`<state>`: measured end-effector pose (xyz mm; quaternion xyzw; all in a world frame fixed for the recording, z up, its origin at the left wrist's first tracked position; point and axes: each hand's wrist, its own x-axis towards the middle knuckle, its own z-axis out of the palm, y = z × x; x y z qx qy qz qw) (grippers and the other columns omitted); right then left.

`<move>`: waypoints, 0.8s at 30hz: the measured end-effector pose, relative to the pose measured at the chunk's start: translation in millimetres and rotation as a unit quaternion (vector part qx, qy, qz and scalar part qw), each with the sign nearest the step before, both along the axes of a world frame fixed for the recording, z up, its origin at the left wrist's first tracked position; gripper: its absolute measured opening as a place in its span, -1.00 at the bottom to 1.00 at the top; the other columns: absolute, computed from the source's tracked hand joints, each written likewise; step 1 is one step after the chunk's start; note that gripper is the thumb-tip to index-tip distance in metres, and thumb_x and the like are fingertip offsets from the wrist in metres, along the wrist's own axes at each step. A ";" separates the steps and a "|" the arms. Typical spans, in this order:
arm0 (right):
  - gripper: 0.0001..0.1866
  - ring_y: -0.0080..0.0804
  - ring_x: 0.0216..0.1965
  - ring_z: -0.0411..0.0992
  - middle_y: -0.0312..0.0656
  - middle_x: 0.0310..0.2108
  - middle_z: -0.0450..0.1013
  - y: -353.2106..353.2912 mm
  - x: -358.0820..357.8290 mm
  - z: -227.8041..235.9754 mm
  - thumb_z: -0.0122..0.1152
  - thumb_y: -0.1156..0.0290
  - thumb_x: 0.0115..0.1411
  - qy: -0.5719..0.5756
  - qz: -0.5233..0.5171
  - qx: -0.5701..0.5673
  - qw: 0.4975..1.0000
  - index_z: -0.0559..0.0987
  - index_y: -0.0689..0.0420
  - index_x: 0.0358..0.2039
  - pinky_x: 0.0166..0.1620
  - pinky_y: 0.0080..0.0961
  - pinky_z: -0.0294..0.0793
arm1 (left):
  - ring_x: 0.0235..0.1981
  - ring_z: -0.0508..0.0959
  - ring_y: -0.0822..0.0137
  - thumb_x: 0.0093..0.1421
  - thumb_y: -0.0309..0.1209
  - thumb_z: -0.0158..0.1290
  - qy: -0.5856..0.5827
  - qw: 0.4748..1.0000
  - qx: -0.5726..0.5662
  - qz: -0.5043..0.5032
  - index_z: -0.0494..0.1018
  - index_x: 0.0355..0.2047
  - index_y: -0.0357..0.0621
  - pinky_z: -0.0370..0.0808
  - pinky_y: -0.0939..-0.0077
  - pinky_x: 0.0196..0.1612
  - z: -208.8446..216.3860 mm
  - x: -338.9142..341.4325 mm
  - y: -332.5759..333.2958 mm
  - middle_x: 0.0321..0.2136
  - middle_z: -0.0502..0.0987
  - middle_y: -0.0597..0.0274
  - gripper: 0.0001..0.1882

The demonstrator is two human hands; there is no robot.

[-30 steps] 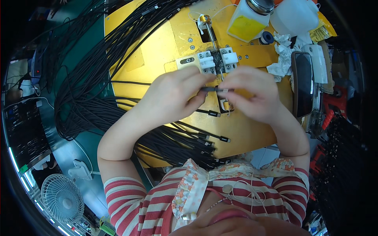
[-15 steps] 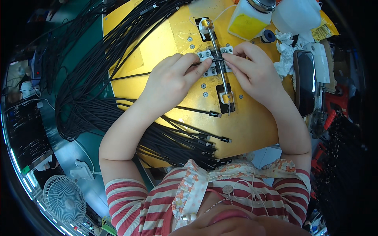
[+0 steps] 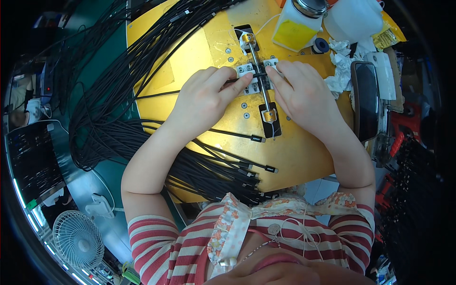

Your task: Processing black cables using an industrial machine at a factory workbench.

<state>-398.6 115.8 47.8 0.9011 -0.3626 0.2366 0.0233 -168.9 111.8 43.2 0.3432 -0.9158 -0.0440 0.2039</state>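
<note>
My left hand (image 3: pixel 204 97) is closed, thumb and forefinger pinching a black cable (image 3: pixel 159 95) beside the left white metal block (image 3: pixel 245 71) of a small fixture. The cable runs in from the left, passes under my hand and reaches the middle of the fixture. There it meets a thin metal rod (image 3: pixel 265 92) with brass-coloured ends, each over a dark slot in the yellow plate (image 3: pixel 204 57). On the rod's other side my right hand (image 3: pixel 304 95) is closed, fingertips pressed together against the right block (image 3: pixel 270 63). What those fingertips hold is hidden.
Black cables with connector ends (image 3: pixel 258 138) fan out below my left forearm; a large bundle (image 3: pixel 102 104) lies left. At the back right are a jar with yellow contents (image 3: pixel 294 33), a white container (image 3: pixel 354 19) and crumpled tissue (image 3: pixel 339 71). A phone (image 3: pixel 366 102) lies right.
My right hand's fingers have flattened and come closer against the fixture. The rod's brass ends have shifted in their slots, and the rod looks lower. My left hand keeps its pinch on the cable.
</note>
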 end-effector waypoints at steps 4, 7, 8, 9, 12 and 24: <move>-0.76 -0.35 -0.32 0.38 -0.20 -0.36 0.36 3.7 0.5 2.8 0.13 0.55 0.02 0.032 -0.012 0.006 0.999 0.52 0.35 -0.26 -0.23 -0.42 0.41 | -0.39 0.48 0.28 -0.13 -0.59 0.17 0.013 1.000 -0.004 -0.001 0.55 -0.07 -0.04 0.46 0.43 -0.32 -2.1 1.7 -1.1 -0.37 0.46 0.25 -0.49; -0.70 -0.29 -0.28 0.40 -0.15 -0.32 0.37 2.9 -5.0 3.2 0.18 0.55 -0.02 0.016 -0.001 0.022 1.000 0.52 0.34 -0.21 -0.21 -0.39 0.41 | -0.40 0.48 0.29 -0.09 -0.54 0.17 0.016 1.000 -0.010 0.001 0.55 -0.09 -0.02 0.45 0.43 -0.33 -5.7 0.7 -3.4 -0.38 0.47 0.27 -0.54; -0.66 -0.26 -0.25 0.41 -0.12 -0.29 0.38 2.0 -6.4 3.5 0.21 0.55 -0.03 0.011 0.000 0.032 0.999 0.52 0.33 -0.18 -0.20 -0.38 0.41 | -0.40 0.48 0.30 -0.08 -0.53 0.16 0.016 1.000 -0.013 -0.004 0.55 -0.09 -0.01 0.45 0.44 -0.33 -5.6 1.2 -5.0 -0.39 0.47 0.28 -0.55; -0.63 -0.20 -0.23 0.42 -0.08 -0.26 0.39 2.8 -6.7 3.2 0.23 0.56 -0.06 0.004 0.003 0.045 0.999 0.53 0.32 -0.17 -0.18 -0.34 0.42 | -0.41 0.48 0.30 -0.05 -0.51 0.16 0.022 1.000 -0.021 -0.005 0.55 -0.10 0.00 0.45 0.46 -0.32 -4.7 1.6 -5.7 -0.41 0.48 0.30 -0.57; -0.65 -0.17 -0.23 0.42 -0.07 -0.25 0.40 2.0 -2.8 2.9 0.22 0.58 -0.06 -0.023 0.006 0.059 0.998 0.53 0.32 -0.18 -0.17 -0.31 0.42 | -0.41 0.48 0.31 -0.04 -0.50 0.16 0.015 1.000 -0.005 -0.011 0.55 -0.09 0.02 0.44 0.47 -0.33 -1.5 7.6 -7.7 -0.42 0.48 0.31 -0.58; -0.66 -0.09 -0.18 0.40 -0.03 -0.21 0.41 1.4 -10.8 4.0 0.17 0.64 -0.05 0.009 -0.005 0.016 1.000 0.53 0.28 -0.18 -0.12 -0.23 0.37 | -0.36 0.52 0.15 0.07 -0.39 0.10 0.104 0.965 0.231 -0.061 0.55 -0.25 -0.18 0.47 0.30 -0.27 34.3 18.8 -5.8 -0.41 0.47 0.18 -0.76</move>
